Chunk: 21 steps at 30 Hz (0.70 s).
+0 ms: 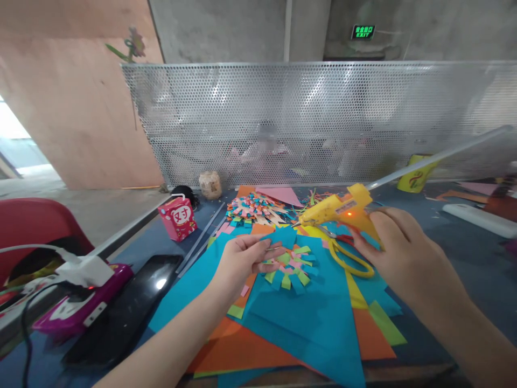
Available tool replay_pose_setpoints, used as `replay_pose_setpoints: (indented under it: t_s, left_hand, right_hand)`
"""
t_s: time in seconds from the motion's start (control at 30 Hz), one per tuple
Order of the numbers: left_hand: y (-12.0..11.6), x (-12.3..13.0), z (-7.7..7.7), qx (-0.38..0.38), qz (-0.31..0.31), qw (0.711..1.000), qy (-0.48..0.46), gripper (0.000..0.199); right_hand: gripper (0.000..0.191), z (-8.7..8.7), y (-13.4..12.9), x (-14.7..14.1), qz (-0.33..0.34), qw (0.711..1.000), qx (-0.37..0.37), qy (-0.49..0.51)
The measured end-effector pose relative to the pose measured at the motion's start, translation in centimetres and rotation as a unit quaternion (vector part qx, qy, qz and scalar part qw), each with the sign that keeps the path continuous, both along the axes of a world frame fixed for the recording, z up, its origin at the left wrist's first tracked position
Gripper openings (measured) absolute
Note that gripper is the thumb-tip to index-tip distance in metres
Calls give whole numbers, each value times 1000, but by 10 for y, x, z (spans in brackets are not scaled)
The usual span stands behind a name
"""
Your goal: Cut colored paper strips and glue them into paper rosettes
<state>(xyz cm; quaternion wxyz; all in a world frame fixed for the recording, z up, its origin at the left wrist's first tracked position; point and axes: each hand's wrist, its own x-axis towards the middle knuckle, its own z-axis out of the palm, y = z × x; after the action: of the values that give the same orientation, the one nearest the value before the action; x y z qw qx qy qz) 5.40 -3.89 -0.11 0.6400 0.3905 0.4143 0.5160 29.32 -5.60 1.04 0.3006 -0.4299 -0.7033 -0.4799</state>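
My right hand [404, 253] grips a yellow hot glue gun [323, 210] with a small orange light lit. A long clear glue stick [440, 156] runs out of its rear end. The nozzle points left, close above a small blue paper piece [283, 235]. That piece is pinched between the fingertips of my left hand [248, 256]. Just beneath those fingers lies a round paper flower [293, 264] with pink, green and blue tabs, partly hidden by the hand. It rests on a large blue sheet [307, 323].
Yellow-handled scissors [351, 264] lie beside the flower. Behind is a heap of colourful paper flowers [258, 207]. At left are a phone [125, 312], a purple power strip [89, 307], a pink drink carton [177, 218] and glue sticks [200, 240]. A perforated metal screen [226, 108] borders the table.
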Motion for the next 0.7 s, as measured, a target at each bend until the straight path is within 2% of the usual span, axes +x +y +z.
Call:
replay_pose_setpoints:
  t_s: [0.23, 0.7]
  left_hand:
    - [2, 0, 0, 4, 3, 1000, 6, 7]
    - [1, -2, 0, 5, 5, 1000, 7, 8]
  right_hand:
    - [19, -1, -4, 1, -1, 999, 16, -29]
    - [19, 4, -5, -5, -20, 999, 24, -18]
